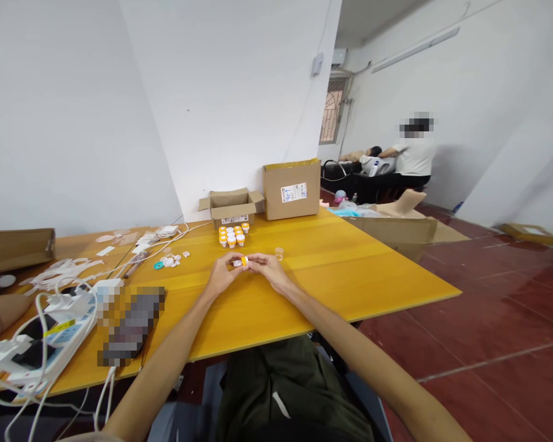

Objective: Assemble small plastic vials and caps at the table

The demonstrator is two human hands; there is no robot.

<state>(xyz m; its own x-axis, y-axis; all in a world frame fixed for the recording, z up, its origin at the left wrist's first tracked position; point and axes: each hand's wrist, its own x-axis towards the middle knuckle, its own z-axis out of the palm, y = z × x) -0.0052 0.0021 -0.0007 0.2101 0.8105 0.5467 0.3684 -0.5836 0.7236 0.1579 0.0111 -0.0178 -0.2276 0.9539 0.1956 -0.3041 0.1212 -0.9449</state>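
Both my hands meet over the middle of the yellow table (332,270). My left hand (222,274) and my right hand (268,268) pinch a small white-and-orange piece (242,261) between their fingertips. Just beyond them stands a cluster of several small orange-and-white capped pieces (233,236). A small clear cup (279,252) sits right of my right hand. Small white bits and a teal ring (159,265) lie to the left.
Two cardboard boxes, one open (231,206) and one shut (292,188), stand at the far edge. A power strip with white plugs and cables (50,334) lies at the left. Another person (412,156) sits at the back right. Flattened cardboard (410,230) lies beyond the table's right corner.
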